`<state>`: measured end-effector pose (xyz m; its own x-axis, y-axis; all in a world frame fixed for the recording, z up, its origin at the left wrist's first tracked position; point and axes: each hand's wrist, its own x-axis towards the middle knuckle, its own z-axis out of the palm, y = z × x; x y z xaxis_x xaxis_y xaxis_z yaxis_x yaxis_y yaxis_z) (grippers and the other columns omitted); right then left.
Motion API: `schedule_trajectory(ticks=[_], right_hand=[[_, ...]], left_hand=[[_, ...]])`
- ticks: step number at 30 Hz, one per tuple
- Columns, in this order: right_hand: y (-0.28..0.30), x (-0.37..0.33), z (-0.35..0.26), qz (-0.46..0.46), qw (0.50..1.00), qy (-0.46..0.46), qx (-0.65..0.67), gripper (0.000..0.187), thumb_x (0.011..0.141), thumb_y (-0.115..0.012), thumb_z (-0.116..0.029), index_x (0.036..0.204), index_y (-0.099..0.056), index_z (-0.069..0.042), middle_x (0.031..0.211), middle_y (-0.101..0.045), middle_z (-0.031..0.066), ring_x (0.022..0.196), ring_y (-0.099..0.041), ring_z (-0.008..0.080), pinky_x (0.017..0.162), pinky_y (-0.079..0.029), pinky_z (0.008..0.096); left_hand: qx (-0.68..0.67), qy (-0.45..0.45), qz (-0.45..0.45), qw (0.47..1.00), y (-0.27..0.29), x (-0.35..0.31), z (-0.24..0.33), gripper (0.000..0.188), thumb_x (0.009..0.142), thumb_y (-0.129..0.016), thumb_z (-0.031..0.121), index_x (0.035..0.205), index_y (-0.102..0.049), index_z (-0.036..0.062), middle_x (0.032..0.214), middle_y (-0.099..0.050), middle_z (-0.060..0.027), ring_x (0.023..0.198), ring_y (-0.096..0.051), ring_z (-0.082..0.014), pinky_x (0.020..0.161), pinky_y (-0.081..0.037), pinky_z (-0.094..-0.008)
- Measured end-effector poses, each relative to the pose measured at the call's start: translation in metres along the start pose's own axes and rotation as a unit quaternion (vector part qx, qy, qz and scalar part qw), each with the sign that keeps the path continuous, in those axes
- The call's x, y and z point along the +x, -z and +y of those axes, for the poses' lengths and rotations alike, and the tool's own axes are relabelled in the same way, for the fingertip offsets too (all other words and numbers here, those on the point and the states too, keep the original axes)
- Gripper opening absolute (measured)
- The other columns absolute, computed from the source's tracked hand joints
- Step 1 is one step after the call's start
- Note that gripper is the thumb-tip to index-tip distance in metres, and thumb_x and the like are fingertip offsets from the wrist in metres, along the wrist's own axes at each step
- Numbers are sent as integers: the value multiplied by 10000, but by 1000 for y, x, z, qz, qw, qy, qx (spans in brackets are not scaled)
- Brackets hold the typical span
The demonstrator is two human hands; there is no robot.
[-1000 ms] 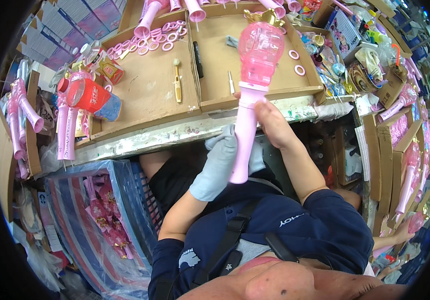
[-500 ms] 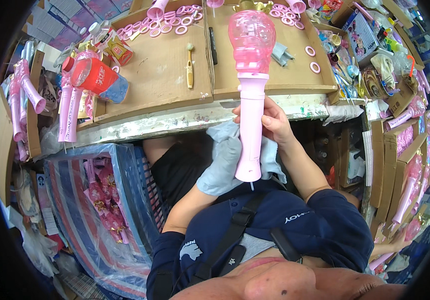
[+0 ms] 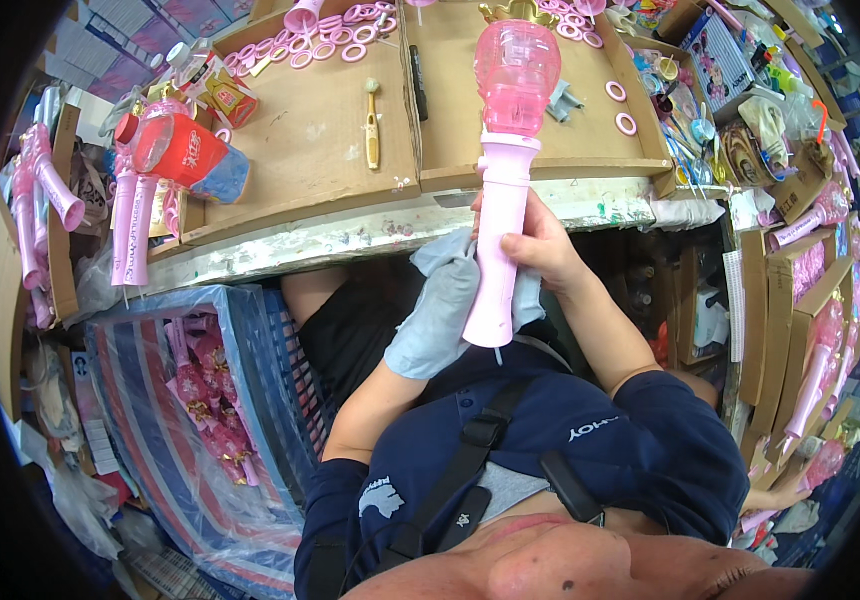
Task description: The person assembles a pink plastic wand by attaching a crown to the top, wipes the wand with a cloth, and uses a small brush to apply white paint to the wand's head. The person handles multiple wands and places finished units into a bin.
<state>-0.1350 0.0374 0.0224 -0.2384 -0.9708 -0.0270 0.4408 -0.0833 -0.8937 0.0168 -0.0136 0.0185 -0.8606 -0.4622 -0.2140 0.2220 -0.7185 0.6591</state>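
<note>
With right fingers [image 3: 517,248], pinching the wand [image 3: 506,190] by its handle [image 3: 497,275], upper centre of the frame; with gloved left hand [image 3: 438,308], touching lower down, too hidden to tell how closed. Probably light, stiff, slick; best held there, sparing the clear head [image 3: 517,75].

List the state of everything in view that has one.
Pink wand: held, gold crown on its head end
Right hand: bare, closed on the wand
Left hand: gloved, against the wand
Red-topped bottle: cap on
Brush: lying, unheld
Pink rings: loose, heaped
Grey scrap: crumpled
Striped container: several wands inside
</note>
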Motion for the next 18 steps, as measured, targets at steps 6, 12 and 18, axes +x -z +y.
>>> schedule_trajectory(ticks=[6,12,18], right_hand=[[0,-2,0,12,999,-30,-15,878,749,-787,-314,1426,-309,-23,1203,-549,124,1050,-569,195,943,-442,338],[0,-3,0,-12,999,0,39,815,784,-750,-225,1429,-289,-31,1271,-539,190,1080,-605,234,942,-482,379],[6,0,-3,4,987,-26,160,862,747,-716,-177,1450,-247,-9,1314,-516,234,1066,-620,295,902,-520,393]], left_hand=[[58,4,-37,998,7,4,4,688,868,-569,595,1247,-448,33,1033,-584,-81,847,-615,-142,690,-530,-265],[-213,151,-26,965,5,3,5,523,980,-419,496,1299,-430,81,1109,-581,-110,928,-642,-218,708,-576,-336],[-105,98,-71,987,5,12,5,583,936,-481,511,1333,-414,90,1175,-584,-128,983,-642,-258,787,-575,-382]])
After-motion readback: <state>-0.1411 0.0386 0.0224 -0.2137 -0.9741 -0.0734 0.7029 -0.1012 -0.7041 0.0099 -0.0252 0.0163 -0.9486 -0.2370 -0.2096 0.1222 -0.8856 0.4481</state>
